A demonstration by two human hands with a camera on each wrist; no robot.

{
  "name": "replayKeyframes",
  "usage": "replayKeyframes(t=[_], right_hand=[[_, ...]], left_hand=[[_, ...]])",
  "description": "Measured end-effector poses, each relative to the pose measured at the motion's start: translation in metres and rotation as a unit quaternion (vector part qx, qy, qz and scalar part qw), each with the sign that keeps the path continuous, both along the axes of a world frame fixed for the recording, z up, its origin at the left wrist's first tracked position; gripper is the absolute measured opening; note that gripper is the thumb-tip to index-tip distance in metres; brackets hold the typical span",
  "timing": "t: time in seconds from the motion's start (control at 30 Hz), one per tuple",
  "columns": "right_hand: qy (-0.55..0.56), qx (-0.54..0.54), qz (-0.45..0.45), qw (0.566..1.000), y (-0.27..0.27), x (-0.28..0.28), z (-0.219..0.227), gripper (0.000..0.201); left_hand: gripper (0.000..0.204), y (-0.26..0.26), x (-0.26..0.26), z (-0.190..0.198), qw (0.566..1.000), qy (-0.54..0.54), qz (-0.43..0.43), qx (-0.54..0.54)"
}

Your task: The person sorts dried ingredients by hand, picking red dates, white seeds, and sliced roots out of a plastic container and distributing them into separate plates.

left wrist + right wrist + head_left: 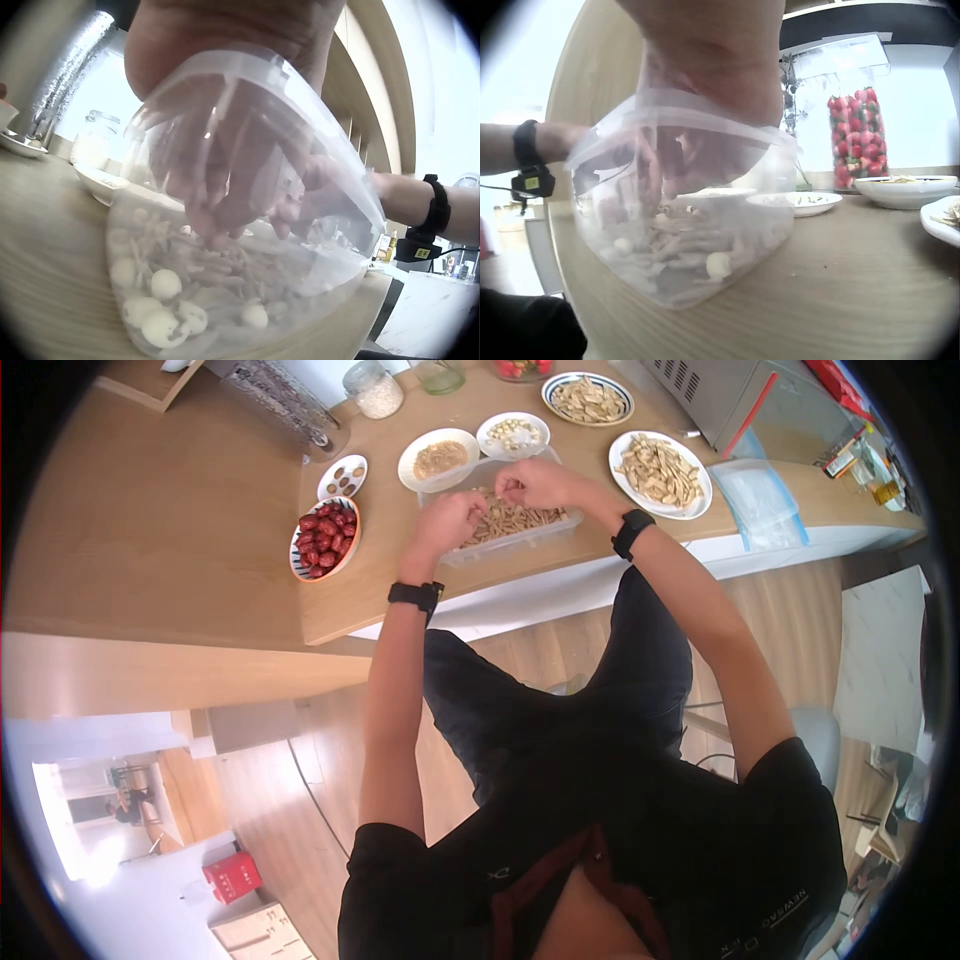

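Observation:
A clear plastic box (480, 557) holds many pale, stick-like root pieces (520, 523) mixed with round white seeds (166, 285) that look like lotus seeds. My left hand (452, 522) reaches over the box's left side, fingers bent down among the pieces. From the right, my right hand (545, 484) dips in with its fingertips bunched close to the left hand's. Both hands show hazily through the box wall in the wrist views. Small pale pieces (664, 212) lie right under the fingertips; I cannot tell whether either hand pinches one.
Behind the box stand a plate of pale shreds (440, 458) and a plate of white seeds (514, 434). Red dates (325, 540) fill a bowl at left. Sliced roots lie on a plate (660, 475) at right, beside plastic bags (760, 505). A glass jar (373, 390) stands farther back.

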State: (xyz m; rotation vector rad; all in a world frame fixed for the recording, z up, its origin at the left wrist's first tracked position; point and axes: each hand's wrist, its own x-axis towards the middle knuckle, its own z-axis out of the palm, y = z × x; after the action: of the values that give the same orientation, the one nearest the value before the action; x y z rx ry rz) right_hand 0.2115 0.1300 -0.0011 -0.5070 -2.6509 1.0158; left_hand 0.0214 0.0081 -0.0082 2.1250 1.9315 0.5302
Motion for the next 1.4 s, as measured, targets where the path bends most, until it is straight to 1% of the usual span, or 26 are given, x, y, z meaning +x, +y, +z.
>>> replayKeyframes(t=[0.03, 0.07, 0.13, 0.17, 0.23, 0.3, 0.4, 0.43, 0.47, 0.5, 0.53, 0.57, 0.6, 0.7, 0.73, 0.77, 0.8, 0.83, 0.87, 0.9, 0.97, 1.03, 1.1, 1.2, 1.27, 1.4], right_hand=[[-0.012, -0.063, -0.001, 0.998, 0.002, -0.004, 0.003, 0.009], [-0.012, -0.057, 0.002, 0.998, 0.003, -0.008, 0.005, 0.009], [0.047, -0.119, -0.035, 0.991, 0.006, -0.018, 0.005, 0.013], [0.089, -0.122, -0.029, 0.988, 0.008, -0.026, 0.005, 0.014], [0.090, -0.097, -0.043, 0.990, 0.015, -0.043, 0.011, 0.014], [0.095, -0.073, -0.058, 0.991, 0.022, -0.063, 0.024, 0.014], [0.113, -0.034, -0.089, 0.989, 0.043, -0.096, 0.033, 0.020], [0.123, -0.009, -0.114, 0.986, 0.048, -0.105, 0.035, 0.021], [0.129, 0.014, -0.138, 0.982, 0.052, -0.110, 0.032, 0.021], [0.127, 0.010, -0.138, 0.982, 0.055, -0.109, 0.026, 0.021], [0.110, 0.045, -0.141, 0.983, 0.048, -0.102, 0.035, 0.020], [0.091, 0.081, -0.143, 0.982, 0.042, -0.096, 0.039, 0.019], [0.087, 0.081, -0.141, 0.983, 0.032, -0.089, 0.038, 0.019], [0.100, 0.108, -0.128, 0.981, 0.017, -0.066, 0.024, 0.017], [0.048, 0.134, -0.099, 0.985, 0.017, -0.061, 0.015, 0.016], [-0.003, 0.160, -0.071, 0.985, 0.017, -0.056, 0.007, 0.015], [-0.005, 0.157, -0.069, 0.985, 0.019, -0.049, 0.000, 0.015], [-0.034, 0.159, -0.029, 0.986, 0.021, -0.044, -0.008, 0.013], [-0.062, 0.162, 0.011, 0.985, 0.024, -0.041, -0.016, 0.011], [-0.063, 0.161, 0.010, 0.985, 0.026, -0.040, -0.023, 0.011], [-0.067, 0.127, 0.071, 0.987, 0.018, -0.035, -0.031, 0.011], [-0.073, 0.131, 0.061, 0.987, 0.017, -0.034, -0.033, 0.012], [-0.078, 0.133, 0.048, 0.987, 0.013, -0.033, -0.035, 0.012], [-0.091, 0.155, 0.028, 0.983, 0.006, -0.031, -0.030, 0.013], [-0.136, 0.156, 0.007, 0.978, 0.005, -0.031, -0.025, 0.019], [-0.138, 0.168, -0.004, 0.976, 0.005, -0.032, -0.023, 0.019]], left_hand=[[0.012, 0.001, 0.000, 0.002, 1.000, 0.002, 0.002, 0.007], [0.013, 0.000, 0.001, 0.003, 1.000, 0.008, -0.002, -0.004], [0.014, 0.001, 0.001, 0.004, 1.000, 0.014, -0.003, -0.010], [0.015, 0.003, 0.000, 0.004, 1.000, -0.005, -0.003, -0.030], [0.015, 0.009, -0.004, 0.000, 0.999, -0.020, 0.000, -0.044], [0.015, 0.019, -0.009, -0.008, 0.999, -0.051, -0.011, 0.014], [0.014, 0.028, -0.003, -0.003, 0.998, -0.057, -0.010, 0.040], [0.014, 0.032, -0.001, -0.002, 0.998, -0.053, -0.012, 0.041], [0.014, 0.034, 0.000, -0.004, 0.993, -0.088, 0.001, 0.076], [0.014, 0.032, 0.001, -0.008, 0.986, -0.124, 0.016, 0.108], [0.014, 0.030, 0.000, -0.011, 0.987, -0.125, 0.017, 0.104], [0.015, 0.028, -0.002, -0.012, 0.983, -0.148, 0.053, 0.096], [0.016, 0.029, -0.001, -0.014, 0.977, -0.172, 0.090, 0.091], [0.016, 0.031, 0.004, -0.019, 0.976, -0.157, 0.098, 0.110], [0.016, 0.030, 0.008, -0.018, 0.976, -0.162, 0.103, 0.107], [0.015, 0.031, 0.012, -0.016, 0.987, -0.115, 0.106, 0.032], [0.014, 0.030, 0.015, -0.013, 0.991, -0.065, 0.107, -0.042], [0.014, 0.030, 0.014, -0.020, 0.991, -0.068, 0.107, -0.044], [0.014, 0.029, 0.012, -0.026, 0.994, -0.064, 0.079, -0.034], [0.013, 0.030, 0.010, -0.031, 0.997, -0.059, 0.050, -0.022], [0.013, 0.031, 0.009, -0.035, 0.997, -0.054, 0.056, -0.021], [0.012, 0.030, 0.011, -0.035, 0.997, -0.048, 0.061, -0.021], [0.012, 0.025, 0.018, -0.024, 0.995, -0.058, 0.076, -0.024], [0.012, 0.025, 0.018, -0.022, 0.996, -0.065, 0.059, -0.009], [0.013, 0.028, 0.013, -0.028, 0.997, -0.064, 0.052, -0.009], [0.011, 0.029, 0.013, -0.029, 0.996, -0.078, 0.033, 0.002]])
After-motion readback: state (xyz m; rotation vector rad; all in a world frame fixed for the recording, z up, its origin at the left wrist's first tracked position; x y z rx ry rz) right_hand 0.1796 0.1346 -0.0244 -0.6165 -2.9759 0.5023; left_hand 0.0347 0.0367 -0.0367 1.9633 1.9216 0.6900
